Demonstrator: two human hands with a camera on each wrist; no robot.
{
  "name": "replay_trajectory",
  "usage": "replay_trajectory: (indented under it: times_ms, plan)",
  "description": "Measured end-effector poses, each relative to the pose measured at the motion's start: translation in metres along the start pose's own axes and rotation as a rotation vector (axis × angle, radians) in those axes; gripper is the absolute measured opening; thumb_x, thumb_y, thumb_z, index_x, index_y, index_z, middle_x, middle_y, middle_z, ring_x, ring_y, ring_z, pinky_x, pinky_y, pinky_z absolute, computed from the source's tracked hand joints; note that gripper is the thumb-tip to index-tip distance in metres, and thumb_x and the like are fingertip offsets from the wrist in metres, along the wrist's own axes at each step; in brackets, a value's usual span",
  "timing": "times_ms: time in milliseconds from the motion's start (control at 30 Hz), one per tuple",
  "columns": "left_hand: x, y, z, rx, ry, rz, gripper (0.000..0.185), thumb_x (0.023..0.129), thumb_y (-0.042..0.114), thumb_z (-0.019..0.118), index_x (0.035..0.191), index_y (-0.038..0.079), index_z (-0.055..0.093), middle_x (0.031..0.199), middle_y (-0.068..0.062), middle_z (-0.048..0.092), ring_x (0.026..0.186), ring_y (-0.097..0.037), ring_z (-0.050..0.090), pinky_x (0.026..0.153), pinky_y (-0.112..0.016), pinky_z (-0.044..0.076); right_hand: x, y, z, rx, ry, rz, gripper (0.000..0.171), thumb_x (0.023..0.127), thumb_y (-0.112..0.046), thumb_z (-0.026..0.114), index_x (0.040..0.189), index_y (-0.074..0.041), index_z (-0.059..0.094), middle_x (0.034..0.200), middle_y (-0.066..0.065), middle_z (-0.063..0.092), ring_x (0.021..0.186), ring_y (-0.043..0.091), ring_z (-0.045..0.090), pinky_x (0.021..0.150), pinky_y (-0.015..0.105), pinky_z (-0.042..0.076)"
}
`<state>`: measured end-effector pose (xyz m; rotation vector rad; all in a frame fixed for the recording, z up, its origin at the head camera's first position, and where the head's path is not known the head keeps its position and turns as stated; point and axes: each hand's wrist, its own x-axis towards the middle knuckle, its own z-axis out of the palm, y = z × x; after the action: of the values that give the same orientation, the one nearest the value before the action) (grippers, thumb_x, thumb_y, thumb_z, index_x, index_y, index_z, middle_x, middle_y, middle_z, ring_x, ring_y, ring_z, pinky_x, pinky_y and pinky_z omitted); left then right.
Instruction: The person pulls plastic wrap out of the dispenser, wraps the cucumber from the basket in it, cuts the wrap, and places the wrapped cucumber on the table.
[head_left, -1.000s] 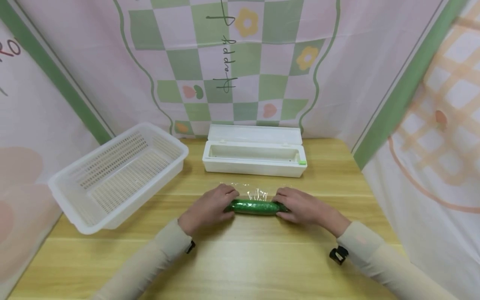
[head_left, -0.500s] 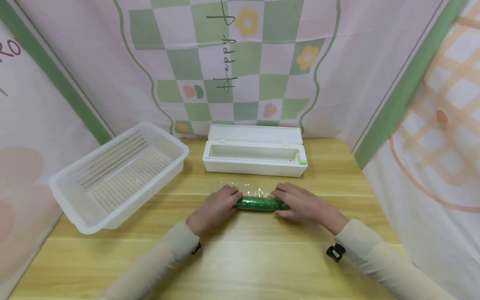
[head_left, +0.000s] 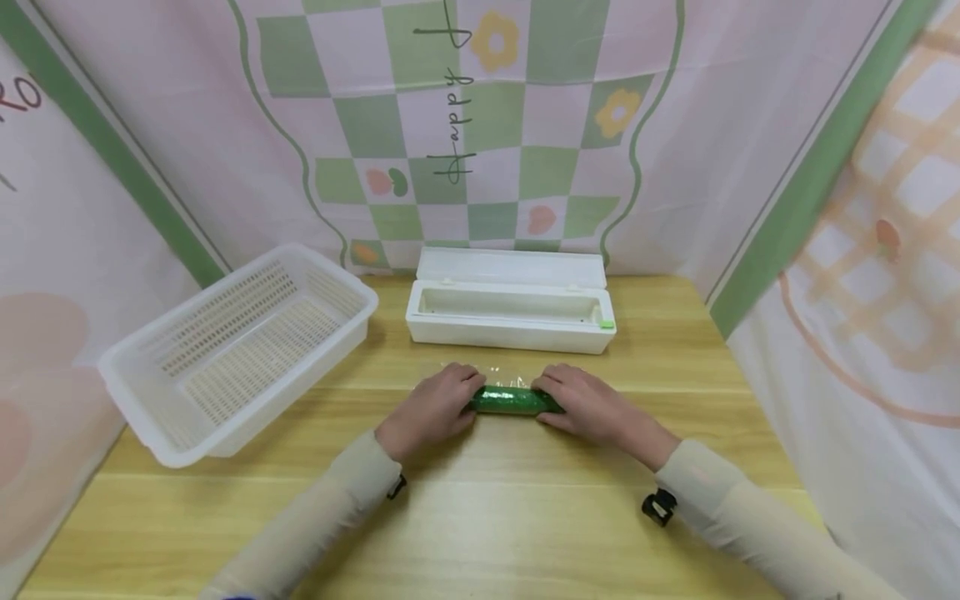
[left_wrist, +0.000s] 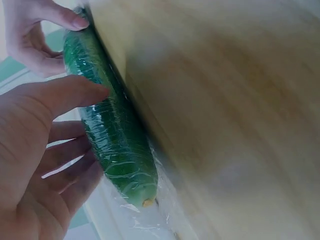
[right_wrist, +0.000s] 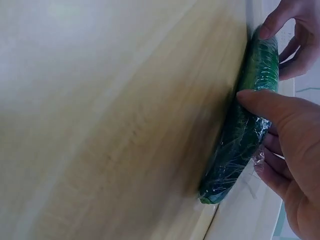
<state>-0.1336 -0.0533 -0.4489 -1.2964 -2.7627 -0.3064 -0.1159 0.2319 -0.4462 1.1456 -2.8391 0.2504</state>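
Just in front of the white dispenser box (head_left: 511, 312) I see the cucumber (head_left: 514, 401), wrapped in cling film (head_left: 504, 372), lying crosswise on the wooden table (head_left: 480, 517). Bare wood runs from the cucumber to the near edge; left of the box, a white basket (head_left: 232, 346) overhangs the table's side. Behind the box the cloth reads "Happy" (turned sideways). My left hand (head_left: 432, 406) and right hand (head_left: 581, 404) each curl thumb and fingers around one end of the cucumber, wrists low, forearms angled inward.
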Motion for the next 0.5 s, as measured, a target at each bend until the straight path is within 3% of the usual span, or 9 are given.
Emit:
replay_trajectory:
  times_ms: [200,333,500]
  plan:
    - [0.000,-0.002,0.000,-0.009,0.085,0.030,0.040,0.088,0.017,0.087,0.122,0.004,0.070,0.122,-0.011,0.071,0.112,-0.027,0.069,0.096,-0.038,0.063,0.005,0.005,0.000,0.015,-0.073,0.035,0.043,0.097,-0.028,0.077,0.127,0.001,0.069,0.115,0.012,0.070,0.099,0.019,0.066,0.085,0.038,0.062]
    - [0.001,-0.003,0.005,-0.010,0.068,0.021,0.039,0.089,0.018,0.086,0.123,0.004,0.071,0.125,-0.012,0.072,0.115,-0.027,0.069,0.098,-0.038,0.062,0.008,0.008,0.001,0.006,-0.103,0.049,0.045,0.097,-0.030,0.075,0.129,0.002,0.069,0.116,0.013,0.069,0.100,0.021,0.066,0.086,0.038,0.062]
    - [0.007,-0.002,0.009,0.016,0.036,-0.015,0.037,0.092,0.017,0.084,0.124,0.003,0.070,0.126,-0.012,0.071,0.117,-0.027,0.068,0.099,-0.038,0.062,0.009,0.007,-0.003,-0.002,-0.091,0.074,0.056,0.094,-0.035,0.078,0.133,0.004,0.066,0.125,0.020,0.068,0.109,0.030,0.069,0.097,0.046,0.062]
